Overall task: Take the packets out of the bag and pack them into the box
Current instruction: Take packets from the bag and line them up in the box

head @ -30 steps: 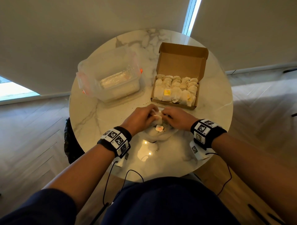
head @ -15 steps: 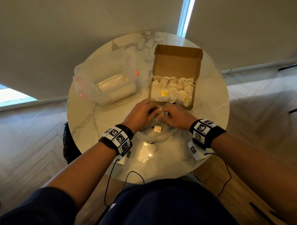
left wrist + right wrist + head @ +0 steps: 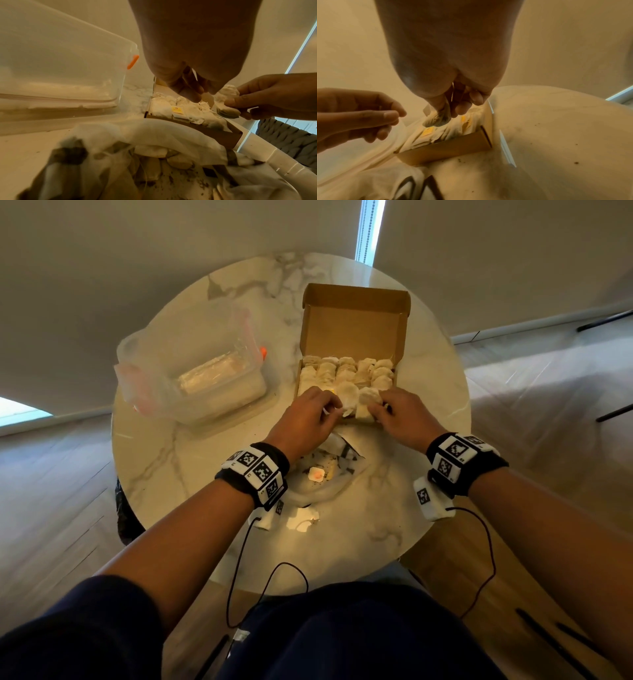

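The open cardboard box stands at the table's far middle with several white packets packed in rows. Both hands hover over its near edge. My right hand pinches a packet just above the box's front row. To its left, my left hand pinches a thin paper tag between thumb and forefinger. The white printed bag lies open between my wrists, with more packets inside it.
A clear plastic tub with an orange clip stands left of the box, close to my left hand. Dark crumbs dot the round marble table. Cables hang from both wristbands over the near edge.
Both hands have moved forward from over the bag to the box's near edge, carrying one packet with them.
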A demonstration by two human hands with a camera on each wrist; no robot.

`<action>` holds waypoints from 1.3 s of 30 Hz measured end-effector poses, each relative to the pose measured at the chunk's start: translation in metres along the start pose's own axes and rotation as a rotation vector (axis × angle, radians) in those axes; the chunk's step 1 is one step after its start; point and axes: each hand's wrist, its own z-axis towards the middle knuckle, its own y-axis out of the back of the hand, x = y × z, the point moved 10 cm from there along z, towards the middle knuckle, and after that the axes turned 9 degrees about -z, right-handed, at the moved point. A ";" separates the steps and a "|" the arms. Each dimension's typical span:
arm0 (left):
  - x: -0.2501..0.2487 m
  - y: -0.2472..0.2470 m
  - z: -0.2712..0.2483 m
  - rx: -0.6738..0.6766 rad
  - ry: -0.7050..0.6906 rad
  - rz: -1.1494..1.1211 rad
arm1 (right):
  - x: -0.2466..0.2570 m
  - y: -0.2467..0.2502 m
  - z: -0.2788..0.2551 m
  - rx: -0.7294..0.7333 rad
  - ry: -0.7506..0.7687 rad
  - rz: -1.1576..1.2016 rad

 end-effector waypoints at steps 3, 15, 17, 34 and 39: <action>0.008 -0.021 0.008 0.060 0.042 0.017 | -0.024 -0.003 0.006 0.037 -0.063 -0.047; 0.030 -0.047 0.018 0.161 0.147 0.045 | -0.031 -0.001 0.018 -0.105 -0.050 -0.013; 0.030 -0.047 0.018 0.160 0.132 0.046 | -0.031 -0.003 0.018 -0.083 -0.020 -0.058; 0.033 -0.038 -0.042 0.173 0.043 0.012 | 0.041 -0.014 -0.003 -0.102 0.200 -0.043; 0.055 -0.065 -0.074 0.315 0.195 0.028 | 0.063 -0.053 -0.024 0.092 0.265 -0.038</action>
